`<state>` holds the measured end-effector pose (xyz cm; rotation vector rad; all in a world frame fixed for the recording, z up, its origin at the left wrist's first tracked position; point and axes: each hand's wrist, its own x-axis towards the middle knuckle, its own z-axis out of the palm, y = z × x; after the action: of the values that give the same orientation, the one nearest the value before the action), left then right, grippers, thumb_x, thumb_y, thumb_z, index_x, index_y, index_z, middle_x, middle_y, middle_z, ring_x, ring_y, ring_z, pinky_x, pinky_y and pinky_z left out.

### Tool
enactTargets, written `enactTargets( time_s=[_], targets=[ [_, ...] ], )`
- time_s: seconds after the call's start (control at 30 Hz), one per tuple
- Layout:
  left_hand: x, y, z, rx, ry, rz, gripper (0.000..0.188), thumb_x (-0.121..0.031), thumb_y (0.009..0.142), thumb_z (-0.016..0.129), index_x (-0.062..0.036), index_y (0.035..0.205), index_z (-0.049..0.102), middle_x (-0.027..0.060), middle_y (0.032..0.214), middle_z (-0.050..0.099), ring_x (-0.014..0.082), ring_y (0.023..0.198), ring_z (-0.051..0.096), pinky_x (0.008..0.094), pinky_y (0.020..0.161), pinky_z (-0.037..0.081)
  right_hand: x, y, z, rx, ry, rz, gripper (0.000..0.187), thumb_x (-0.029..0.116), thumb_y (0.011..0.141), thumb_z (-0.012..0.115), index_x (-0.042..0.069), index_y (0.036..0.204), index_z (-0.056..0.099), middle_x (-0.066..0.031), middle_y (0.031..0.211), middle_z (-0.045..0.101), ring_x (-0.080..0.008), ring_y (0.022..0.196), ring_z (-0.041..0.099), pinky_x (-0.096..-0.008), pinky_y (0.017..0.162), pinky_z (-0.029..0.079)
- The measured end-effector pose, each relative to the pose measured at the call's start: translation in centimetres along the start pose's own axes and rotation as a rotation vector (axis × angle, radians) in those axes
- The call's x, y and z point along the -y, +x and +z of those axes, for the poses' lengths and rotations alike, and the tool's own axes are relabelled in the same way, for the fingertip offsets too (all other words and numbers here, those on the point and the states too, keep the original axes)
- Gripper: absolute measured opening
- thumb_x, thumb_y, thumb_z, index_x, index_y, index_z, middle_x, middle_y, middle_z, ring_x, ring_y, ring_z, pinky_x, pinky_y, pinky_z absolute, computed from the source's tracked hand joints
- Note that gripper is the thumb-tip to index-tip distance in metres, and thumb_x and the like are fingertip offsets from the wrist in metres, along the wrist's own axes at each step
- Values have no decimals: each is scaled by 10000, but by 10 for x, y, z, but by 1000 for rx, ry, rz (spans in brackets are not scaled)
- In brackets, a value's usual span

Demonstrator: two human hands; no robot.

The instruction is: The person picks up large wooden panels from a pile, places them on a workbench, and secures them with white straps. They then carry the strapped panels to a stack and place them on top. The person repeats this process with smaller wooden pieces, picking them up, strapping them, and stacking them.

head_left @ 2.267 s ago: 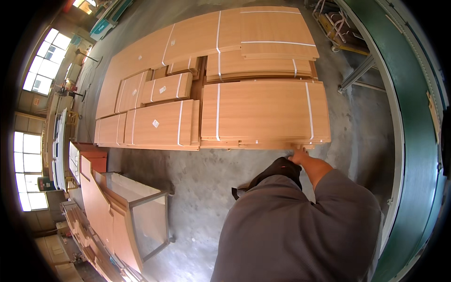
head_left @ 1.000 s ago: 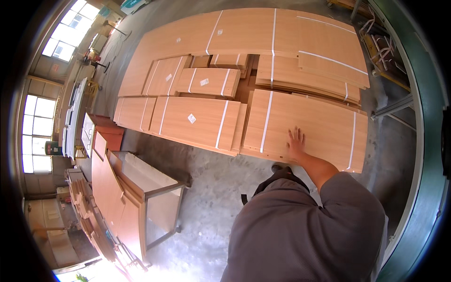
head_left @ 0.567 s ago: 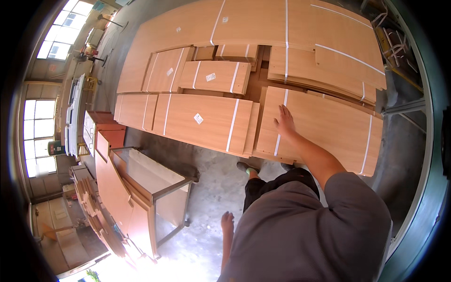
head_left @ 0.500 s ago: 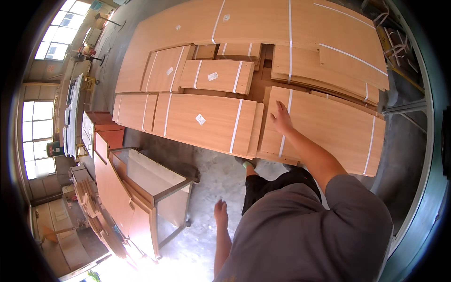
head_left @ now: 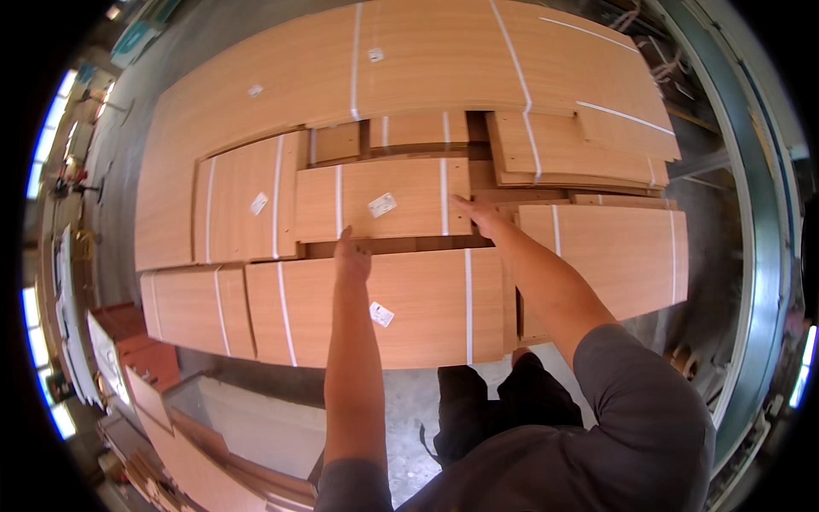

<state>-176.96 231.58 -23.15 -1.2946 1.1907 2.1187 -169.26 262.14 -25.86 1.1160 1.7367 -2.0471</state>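
A small bundle of wood-coloured panels (head_left: 418,188), tied with two white straps and bearing a white label, lies in the middle of the stacked panels. My left hand (head_left: 353,258) is at its near edge, by the left strap, with the forefinger stretched out and nothing seen in the fingers. At the bundle's right end is my right hand (head_left: 479,215), its fingers extended toward the right strap and holding nothing visible. Whether either hand touches the bundle I cannot tell. Nearest me lies a longer strapped panel bundle (head_left: 375,286), partly behind my left forearm.
Long strapped panels (head_left: 444,77) cover the far side. Other bundles lie left (head_left: 226,200) and right (head_left: 606,247) of the middle one. A metal-framed cart with boards (head_left: 256,427) stands at lower left, and a metal frame post (head_left: 738,256) rises at the right.
My right hand has moved left from the right-hand bundle to the small middle one. My left hand has come up from beside my body to that bundle's near edge. The view has shifted.
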Motion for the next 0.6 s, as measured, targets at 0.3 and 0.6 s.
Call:
enactTargets(
  time_s=[0.3,0.6],
  targets=[
    [13,17,14,146,-142,-37,518,-402,879,620,-77,1261,489,105,1261,496,278,1174,448,449,997,389,90,-75,32,-163,-249,107,587,421,732,783,-101,908,580,-107,752,618,-154,562,567,-339,409,415],
    [3,12,67,329,2,146,504,-343,881,639,-70,1268,468,116,1241,481,291,1132,472,478,974,402,88,-5,-6,-51,194,-260,566,377,749,786,-96,983,581,-122,849,645,-172,701,629,-305,552,518]
  ],
)
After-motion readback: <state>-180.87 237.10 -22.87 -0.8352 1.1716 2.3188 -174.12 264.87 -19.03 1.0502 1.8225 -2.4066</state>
